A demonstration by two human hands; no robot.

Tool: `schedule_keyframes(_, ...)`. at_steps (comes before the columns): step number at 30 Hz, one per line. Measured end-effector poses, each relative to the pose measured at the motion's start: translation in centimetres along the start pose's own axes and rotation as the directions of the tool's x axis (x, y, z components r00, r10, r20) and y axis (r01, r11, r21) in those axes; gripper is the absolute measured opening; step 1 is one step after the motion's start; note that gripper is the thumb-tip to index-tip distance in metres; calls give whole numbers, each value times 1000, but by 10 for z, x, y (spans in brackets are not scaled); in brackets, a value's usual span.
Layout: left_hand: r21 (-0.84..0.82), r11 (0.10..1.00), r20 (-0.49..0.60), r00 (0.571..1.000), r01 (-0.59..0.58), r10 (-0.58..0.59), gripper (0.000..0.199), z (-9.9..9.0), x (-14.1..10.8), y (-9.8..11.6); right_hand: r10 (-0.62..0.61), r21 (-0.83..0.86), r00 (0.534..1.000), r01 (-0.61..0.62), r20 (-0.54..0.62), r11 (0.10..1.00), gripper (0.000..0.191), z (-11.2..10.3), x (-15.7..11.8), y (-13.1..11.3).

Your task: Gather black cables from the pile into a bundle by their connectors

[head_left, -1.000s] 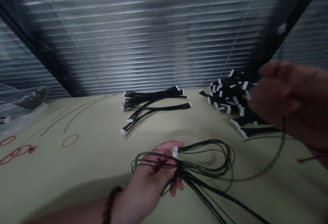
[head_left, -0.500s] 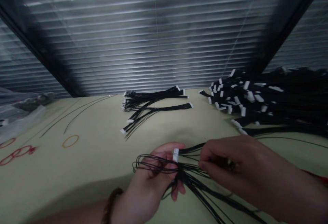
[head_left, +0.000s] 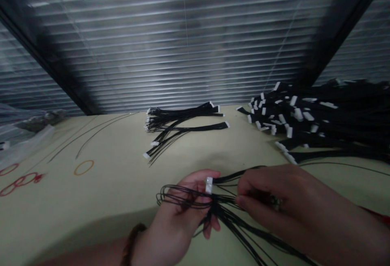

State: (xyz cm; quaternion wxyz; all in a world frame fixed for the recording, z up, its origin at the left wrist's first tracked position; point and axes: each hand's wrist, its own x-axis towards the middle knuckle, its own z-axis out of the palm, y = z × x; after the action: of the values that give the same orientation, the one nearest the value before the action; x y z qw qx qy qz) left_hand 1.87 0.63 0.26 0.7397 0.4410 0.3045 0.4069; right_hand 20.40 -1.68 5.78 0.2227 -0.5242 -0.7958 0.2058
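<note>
My left hand is closed around a wire harness of thin black wires, near its white connector. Several wires loop back over the thumb to the left, while others fan out to the lower right. At the connector's right side, my right hand pinches some of the black wires between thumb and forefinger. Its curled fingers also enclose small light-coloured bits, too blurred to name.
Beyond my hands lies a small stack of black harnesses. A large heap of harnesses with white connectors fills the right. Leftward are a yellow rubber band, red bands, loose wires and a plastic bag. Blinds stand behind.
Very little differs. My right hand has shifted slightly, and the wires at its upper edge show a bit more. The left hand keeps its hold on the harness.
</note>
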Motion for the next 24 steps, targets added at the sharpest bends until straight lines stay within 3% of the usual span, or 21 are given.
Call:
schedule_keyframes(7,168,986,-25,1000,-2,7,31,0,-5,-4,-20,-2,999,20,29,1000,17,5,0,0)
schedule_keyframes(12,248,969,32,999,-8,0,37,-1,-6,-4,-92,-44,996,91,-15,995,20,14,-3,0)
schedule_keyframes(15,225,974,12,1000,8,-10,38,-3,-4,-4,-202,-223,976,178,-88,958,11,12,-1,2)
schedule_keyframes(17,172,985,-8,1000,14,-13,39,-3,-3,-2,-293,-451,944,199,-150,870,9,5,6,11)
schedule_keyframes(20,68,996,16,998,57,-58,37,0,-2,1,-315,-679,931,110,-186,726,29,-6,22,36)
schedule_keyframes(24,33,991,69,989,132,-134,31,4,-5,2,-258,-675,938,35,-233,737,26,-10,43,72)
